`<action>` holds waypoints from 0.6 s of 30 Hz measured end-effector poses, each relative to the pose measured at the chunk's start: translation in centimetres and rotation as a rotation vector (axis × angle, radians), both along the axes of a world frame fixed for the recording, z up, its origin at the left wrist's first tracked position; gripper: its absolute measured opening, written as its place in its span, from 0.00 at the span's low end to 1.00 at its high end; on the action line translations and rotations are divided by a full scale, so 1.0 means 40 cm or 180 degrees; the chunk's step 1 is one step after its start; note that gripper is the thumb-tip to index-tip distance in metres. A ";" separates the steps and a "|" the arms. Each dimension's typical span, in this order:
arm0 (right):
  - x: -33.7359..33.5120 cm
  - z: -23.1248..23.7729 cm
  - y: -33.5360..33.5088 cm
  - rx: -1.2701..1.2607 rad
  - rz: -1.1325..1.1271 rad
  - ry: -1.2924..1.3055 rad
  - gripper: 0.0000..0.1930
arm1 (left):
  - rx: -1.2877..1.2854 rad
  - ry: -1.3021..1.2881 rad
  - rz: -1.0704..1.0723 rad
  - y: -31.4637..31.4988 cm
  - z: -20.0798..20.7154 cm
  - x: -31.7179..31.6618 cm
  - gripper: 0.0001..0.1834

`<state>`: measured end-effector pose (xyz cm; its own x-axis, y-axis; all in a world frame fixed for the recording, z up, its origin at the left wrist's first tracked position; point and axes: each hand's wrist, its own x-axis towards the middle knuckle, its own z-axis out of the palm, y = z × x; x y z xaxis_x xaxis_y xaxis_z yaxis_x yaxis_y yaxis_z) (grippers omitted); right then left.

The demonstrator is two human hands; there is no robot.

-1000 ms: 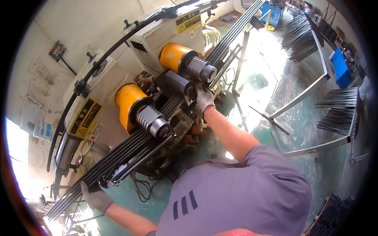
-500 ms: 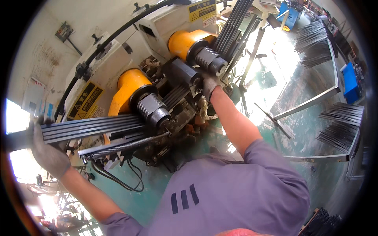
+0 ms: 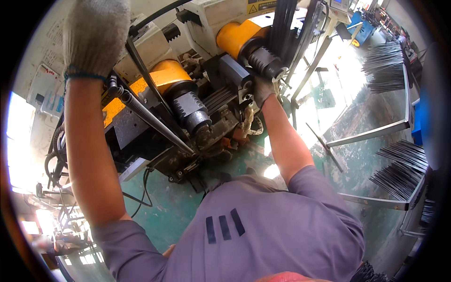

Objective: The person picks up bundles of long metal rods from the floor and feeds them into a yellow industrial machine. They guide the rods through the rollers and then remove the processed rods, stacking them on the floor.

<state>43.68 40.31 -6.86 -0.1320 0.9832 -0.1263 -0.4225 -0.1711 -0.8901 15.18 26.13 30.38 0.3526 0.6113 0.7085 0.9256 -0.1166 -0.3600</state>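
Observation:
My left hand point(image 3: 96, 40), in a grey knitted glove, is raised at the upper left beside the machine; its fingers are hidden or cut off by the picture's top edge. Close to it, dark bars point(image 3: 149, 77) slope down to the left ribbed steel roller point(image 3: 190, 110), under a yellow housing point(image 3: 171, 73). My right hand point(image 3: 264, 90), also gloved, is at the dark clamp block point(image 3: 235, 71), beside the right ribbed roller point(image 3: 267, 63). Its fingers are in shadow behind the block. Several flat dark bars point(image 3: 220, 99) run between the rollers.
A swing arm with a coil spring point(image 3: 150, 115) slants across the machine's left side. More dark bars point(image 3: 283, 28) rise at the right roller. On the right, metal racks point(image 3: 371, 133) carry bundles of thin rods point(image 3: 399, 176). Black cables point(image 3: 143, 192) hang below the machine.
My left hand has swung up from the far left, and the left-hand bars have turned from nearly level to steep. The spring arm has tilted up too. My right hand stays at the block.

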 end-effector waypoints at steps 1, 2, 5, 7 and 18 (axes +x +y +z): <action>0.005 -0.016 0.007 0.0001 -0.0038 -0.0055 0.15 | -0.0139 -0.0820 -0.0023 0.002 -0.015 0.032 0.16; 0.012 -0.032 0.020 0.0013 -0.0084 -0.0099 0.15 | -0.0130 -0.0814 -0.0124 0.004 -0.016 0.032 0.17; 0.049 -0.185 0.105 0.1254 -0.0189 -0.1420 0.16 | -0.0108 -0.0916 -0.0355 0.007 -0.023 0.032 0.19; 0.036 -0.182 0.093 0.1244 -0.0124 -0.1672 0.17 | -0.0090 -0.1072 -0.0365 -0.009 -0.027 0.043 0.18; 0.005 0.086 -0.065 0.0290 -0.0353 -0.0293 0.17 | 0.0140 -0.2146 -0.0589 -0.046 -0.052 0.142 0.16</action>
<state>43.88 37.73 -3.43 -0.0141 0.9990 -0.0426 -0.3502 -0.0449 -0.9356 20.86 24.30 28.29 -0.0770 0.5495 0.8319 0.9151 -0.2924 0.2778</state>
